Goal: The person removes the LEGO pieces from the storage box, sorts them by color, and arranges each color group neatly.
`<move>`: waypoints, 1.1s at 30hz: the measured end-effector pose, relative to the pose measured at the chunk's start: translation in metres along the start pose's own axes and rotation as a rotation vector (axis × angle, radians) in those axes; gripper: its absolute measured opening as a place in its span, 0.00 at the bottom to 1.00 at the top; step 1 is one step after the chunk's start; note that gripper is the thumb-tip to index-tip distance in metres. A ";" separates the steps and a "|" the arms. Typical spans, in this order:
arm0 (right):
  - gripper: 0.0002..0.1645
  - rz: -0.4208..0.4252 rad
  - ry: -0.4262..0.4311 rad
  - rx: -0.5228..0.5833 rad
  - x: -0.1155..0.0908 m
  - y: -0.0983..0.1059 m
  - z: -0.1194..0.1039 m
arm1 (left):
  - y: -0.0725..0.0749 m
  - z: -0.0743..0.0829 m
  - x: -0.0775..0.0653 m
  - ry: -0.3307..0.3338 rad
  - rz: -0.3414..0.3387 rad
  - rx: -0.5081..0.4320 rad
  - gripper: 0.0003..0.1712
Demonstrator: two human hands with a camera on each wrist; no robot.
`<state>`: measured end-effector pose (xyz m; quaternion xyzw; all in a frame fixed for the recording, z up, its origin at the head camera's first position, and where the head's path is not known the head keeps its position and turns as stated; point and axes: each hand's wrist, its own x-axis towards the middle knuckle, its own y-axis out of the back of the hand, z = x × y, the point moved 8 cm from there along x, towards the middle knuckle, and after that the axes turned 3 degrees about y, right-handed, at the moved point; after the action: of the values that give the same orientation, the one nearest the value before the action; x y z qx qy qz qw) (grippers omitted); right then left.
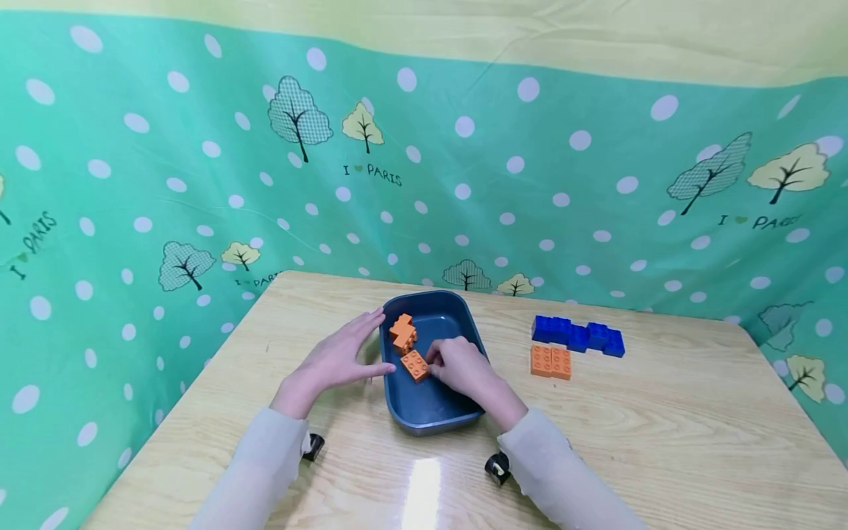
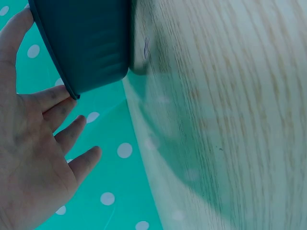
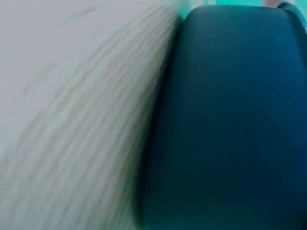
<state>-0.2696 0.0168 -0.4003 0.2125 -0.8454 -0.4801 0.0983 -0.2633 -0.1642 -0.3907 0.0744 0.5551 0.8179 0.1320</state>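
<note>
In the head view, a dark blue-grey plastic bin [image 1: 430,423] stands on the table. My right hand [image 1: 460,366] reaches into it, thumb and fingertips pinching the edge of an orange toy building brick [image 1: 415,365] with studs on top. Beside that brick lie joined orange bricks [image 1: 403,333], along the bin's left wall. My left hand [image 1: 338,355] rests with outstretched fingers at the left rim. Seen from the left wrist, the same hand [image 2: 38,158] touches the rim of the bin [image 2: 86,43] with its fingertips. The right wrist view shows only the outer wall of the bin [image 3: 230,120]; the hand is hidden there.
Right of the bin, a row of joined blue bricks [image 1: 578,336] lies on the wooden table [image 1: 662,427]. Orange bricks [image 1: 550,362] sit side by side just in front of them. A green dotted curtain [image 1: 424,177] hangs behind the table and along its left side.
</note>
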 end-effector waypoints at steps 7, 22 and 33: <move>0.29 -0.066 0.128 0.079 0.003 -0.012 -0.005 | 0.000 -0.001 -0.001 -0.007 -0.002 0.010 0.59; 0.25 -0.092 0.207 0.051 0.005 -0.014 -0.013 | 0.002 0.000 0.002 -0.011 0.003 0.007 0.59; 0.24 -0.083 0.214 0.118 -0.003 0.001 -0.017 | 0.000 -0.001 0.002 0.006 -0.009 0.008 0.60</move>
<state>-0.2611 0.0059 -0.3905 0.3028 -0.8474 -0.4077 0.1550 -0.2660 -0.1646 -0.3914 0.0700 0.5591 0.8153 0.1335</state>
